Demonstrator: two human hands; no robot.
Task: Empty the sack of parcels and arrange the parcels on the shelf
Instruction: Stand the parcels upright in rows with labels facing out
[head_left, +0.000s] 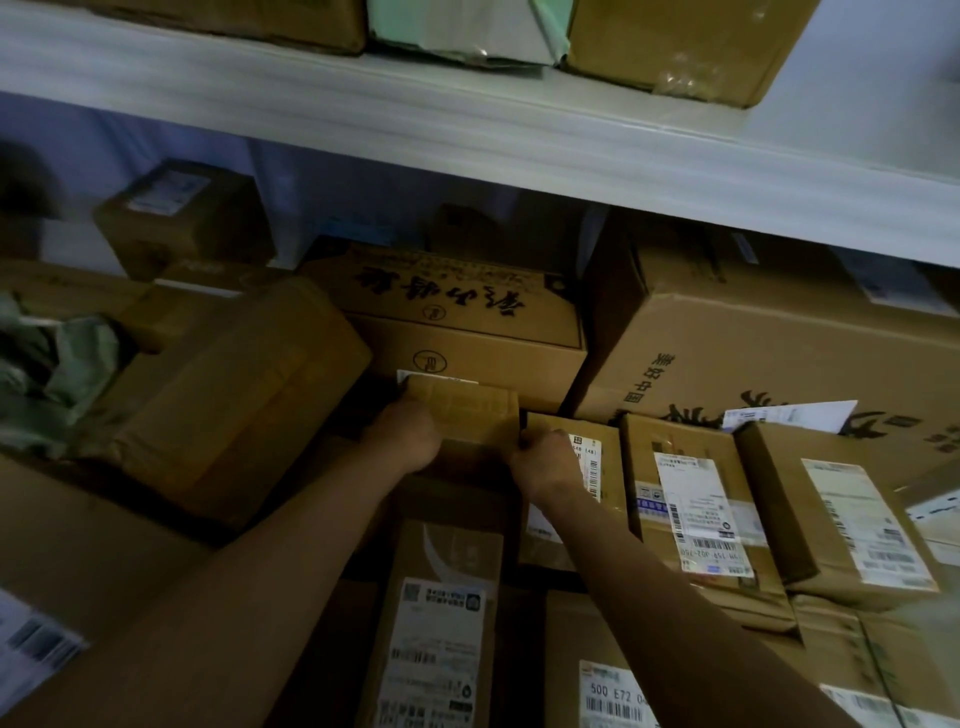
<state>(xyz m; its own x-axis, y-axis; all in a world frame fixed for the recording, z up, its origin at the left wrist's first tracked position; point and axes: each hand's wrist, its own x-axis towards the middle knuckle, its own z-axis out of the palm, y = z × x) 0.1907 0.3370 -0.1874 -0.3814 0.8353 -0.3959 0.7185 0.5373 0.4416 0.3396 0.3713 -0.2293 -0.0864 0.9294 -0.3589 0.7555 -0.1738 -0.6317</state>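
Both hands (475, 447) gripping small parcel (465, 408), boxes (691, 499) crowding

The small parcel (467, 410) at the centre was matt brown cardboard, as were the boxes (753, 332) around it. Their labels (696, 509) were white paper. The shelf (467, 135) above looked smooth, painted white. A crumpled green plastic bag (57, 369) lay far left.

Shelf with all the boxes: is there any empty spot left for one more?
Hardly. The lower shelf is packed with boxes. Both hands hold a small box in front of the printed carton. A dark gap shows left of it; the upper shelf has bare board at right.
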